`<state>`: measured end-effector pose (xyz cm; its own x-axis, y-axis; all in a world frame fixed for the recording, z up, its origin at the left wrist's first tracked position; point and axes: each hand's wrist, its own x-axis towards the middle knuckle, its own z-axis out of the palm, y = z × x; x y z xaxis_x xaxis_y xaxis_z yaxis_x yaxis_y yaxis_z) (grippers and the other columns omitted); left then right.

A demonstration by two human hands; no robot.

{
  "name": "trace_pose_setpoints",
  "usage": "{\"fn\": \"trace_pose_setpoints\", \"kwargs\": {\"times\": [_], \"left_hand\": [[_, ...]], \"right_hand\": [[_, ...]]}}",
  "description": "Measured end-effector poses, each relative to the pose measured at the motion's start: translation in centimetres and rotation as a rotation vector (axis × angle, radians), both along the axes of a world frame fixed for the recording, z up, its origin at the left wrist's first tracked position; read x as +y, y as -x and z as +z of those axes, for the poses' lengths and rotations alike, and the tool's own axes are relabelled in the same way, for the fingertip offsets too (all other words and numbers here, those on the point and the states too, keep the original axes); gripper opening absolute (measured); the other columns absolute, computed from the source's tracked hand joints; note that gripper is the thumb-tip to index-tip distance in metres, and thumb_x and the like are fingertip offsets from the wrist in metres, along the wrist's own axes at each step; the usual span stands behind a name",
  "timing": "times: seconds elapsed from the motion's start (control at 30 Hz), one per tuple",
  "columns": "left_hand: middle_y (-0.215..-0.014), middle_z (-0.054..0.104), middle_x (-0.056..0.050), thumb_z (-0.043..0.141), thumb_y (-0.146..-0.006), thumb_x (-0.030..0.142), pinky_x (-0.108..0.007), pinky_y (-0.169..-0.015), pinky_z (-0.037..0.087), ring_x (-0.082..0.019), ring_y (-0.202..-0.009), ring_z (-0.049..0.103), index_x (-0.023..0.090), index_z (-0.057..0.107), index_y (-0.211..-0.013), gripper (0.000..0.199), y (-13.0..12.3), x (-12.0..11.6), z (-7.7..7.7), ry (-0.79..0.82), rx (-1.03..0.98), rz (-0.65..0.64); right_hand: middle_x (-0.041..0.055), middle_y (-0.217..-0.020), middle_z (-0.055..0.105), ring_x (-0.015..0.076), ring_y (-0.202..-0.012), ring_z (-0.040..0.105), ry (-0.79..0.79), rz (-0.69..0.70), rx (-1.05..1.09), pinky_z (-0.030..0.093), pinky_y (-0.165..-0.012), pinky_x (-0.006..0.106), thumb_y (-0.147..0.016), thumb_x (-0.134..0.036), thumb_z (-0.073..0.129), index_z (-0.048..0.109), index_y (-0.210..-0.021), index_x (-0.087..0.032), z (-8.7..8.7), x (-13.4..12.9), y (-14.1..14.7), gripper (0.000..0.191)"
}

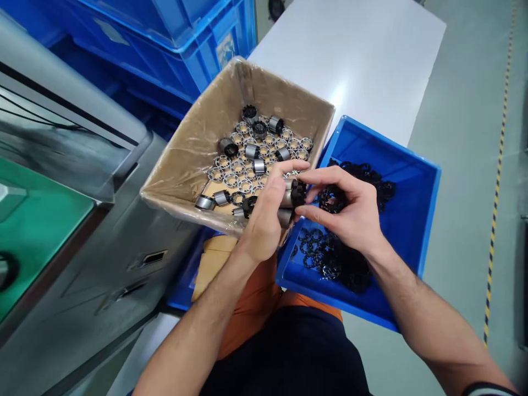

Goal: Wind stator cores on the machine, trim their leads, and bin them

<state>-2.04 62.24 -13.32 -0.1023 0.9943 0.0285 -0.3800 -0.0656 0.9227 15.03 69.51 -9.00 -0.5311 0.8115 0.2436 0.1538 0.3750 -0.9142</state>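
Note:
My left hand (266, 220) is closed round several metal cylinders (285, 216) with black toothed ends, over the near right corner of the cardboard box. Thumb and fingers of my right hand (352, 206) pinch the black toothed ring (298, 192) at the end of one cylinder. Another black ring (332, 199) shows beneath the right fingers; whether the hand holds it or it lies in the bin behind, I cannot tell. Inside the plastic-lined cardboard box (198, 132), more cylinders (251, 151) lie loose on a layer of ring-ended parts (245, 186).
To the right, a blue bin (424, 220) holds piles of black toothed rings (350, 269). Stacked blue crates (190, 66) stand behind the box. A metal machine (136, 242) flanks the left side. Beyond lies a white tabletop (358, 49); cardboard pieces (212, 261) sit below the box.

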Motion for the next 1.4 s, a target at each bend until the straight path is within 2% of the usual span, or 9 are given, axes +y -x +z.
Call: {"fn": "trace_pose_setpoints", "kwargs": {"times": [0.2, 0.33, 0.47, 0.63, 0.83, 1.0, 1.1, 1.27, 1.4], "left_hand": [[-0.110, 0.069, -0.006, 0.042, -0.124, 0.059, -0.032, -0.079, 0.055, -0.020, -0.088, 0.064, 0.025, 0.069, -0.148, 0.050, 0.1, 0.2, 0.0, -0.038, 0.051, 0.032], [-0.099, 0.067, -0.005, 0.042, -0.123, 0.061, -0.032, -0.068, 0.051, -0.020, -0.075, 0.060, 0.026, 0.067, -0.146, 0.050, 0.0, 0.2, 0.1, -0.043, 0.037, -0.006], [-0.103, 0.071, -0.004, 0.045, -0.121, 0.054, -0.032, -0.075, 0.055, -0.021, -0.086, 0.068, 0.027, 0.067, -0.147, 0.043, 0.0, 0.2, 0.1, -0.068, 0.018, -0.014], [-0.106, 0.071, -0.005, 0.049, -0.120, 0.057, -0.036, -0.083, 0.060, -0.024, -0.095, 0.071, 0.028, 0.069, -0.146, 0.044, 0.3, 0.2, -0.2, -0.086, 0.046, -0.015], [-0.098, 0.070, -0.004, 0.050, -0.121, 0.074, -0.029, -0.058, 0.051, -0.015, -0.066, 0.060, 0.031, 0.063, -0.152, 0.055, 0.5, 0.1, -0.1, -0.051, 0.013, -0.146], [-0.090, 0.078, -0.006, 0.070, -0.107, 0.084, -0.024, -0.049, 0.047, -0.016, -0.064, 0.069, 0.022, 0.065, -0.100, 0.063, 0.1, 0.9, 0.1, -0.055, -0.008, 0.092], [-0.081, 0.077, -0.001, 0.077, -0.107, 0.073, -0.024, -0.048, 0.045, -0.015, -0.057, 0.067, 0.023, 0.058, -0.095, 0.055, -0.1, 1.2, 0.4, 0.010, 0.034, 0.115], [-0.082, 0.068, 0.003, 0.086, -0.098, 0.032, -0.024, -0.064, 0.048, -0.011, -0.069, 0.058, 0.021, 0.074, -0.097, 0.016, 0.3, 1.1, 1.3, -0.135, 0.317, 0.084], [-0.081, 0.066, 0.004, 0.079, -0.098, 0.026, -0.023, -0.066, 0.047, -0.010, -0.071, 0.055, 0.020, 0.073, -0.090, 0.012, 0.4, 1.0, 1.5, -0.162, 0.342, 0.127]], "right_hand": [[0.0005, -0.115, 0.086, 0.0189, -0.088, 0.079, 0.025, 0.004, 0.054, 0.068, -0.097, 0.039, -0.088, -0.039, 0.107, 0.088, -0.124, -0.030, -0.3, -0.2, 0.0, 0.041], [0.0017, -0.115, 0.087, 0.0199, -0.089, 0.078, 0.015, -0.055, 0.049, 0.069, -0.095, 0.040, -0.090, -0.045, 0.105, 0.088, -0.126, -0.030, -0.4, -0.6, 0.2, 0.043], [0.0015, -0.101, 0.085, 0.0201, -0.084, 0.076, -0.065, -0.071, 0.013, 0.069, -0.087, 0.038, -0.091, -0.046, 0.105, 0.090, -0.119, -0.029, -0.3, -0.8, 0.1, 0.035], [0.0025, -0.106, 0.086, 0.0207, -0.088, 0.078, -0.231, -0.031, 0.066, 0.066, -0.078, 0.036, -0.090, -0.036, 0.106, 0.092, -0.120, -0.031, -0.8, -0.4, -0.1, 0.034], [-0.0009, -0.095, 0.078, 0.0181, -0.085, 0.072, -0.180, 0.006, 0.111, 0.064, -0.086, 0.037, -0.095, -0.030, 0.102, 0.089, -0.128, -0.031, -1.3, 0.1, 0.0, 0.036], [0.0014, -0.119, 0.063, 0.0169, -0.092, 0.069, -0.049, 0.103, 0.050, 0.063, -0.088, 0.038, -0.096, -0.014, 0.088, 0.064, -0.155, -0.031, 0.0, 0.1, -0.7, 0.066], [0.0046, -0.129, 0.061, 0.0192, -0.104, 0.069, -0.151, 0.117, 0.017, 0.062, -0.093, 0.039, -0.092, -0.002, 0.073, 0.058, -0.149, -0.030, 0.4, -0.1, -1.0, 0.066], [0.0076, -0.129, 0.066, 0.0260, -0.124, 0.066, -0.436, 0.221, -0.057, 0.062, -0.106, 0.048, -0.094, 0.001, 0.065, 0.057, -0.146, -0.029, 0.8, -0.4, -0.9, 0.060], [0.0084, -0.132, 0.070, 0.0269, -0.127, 0.068, -0.354, 0.250, -0.029, 0.065, -0.109, 0.051, -0.104, -0.011, 0.076, 0.062, -0.142, -0.029, 0.8, -0.4, -0.9, 0.045]]}}
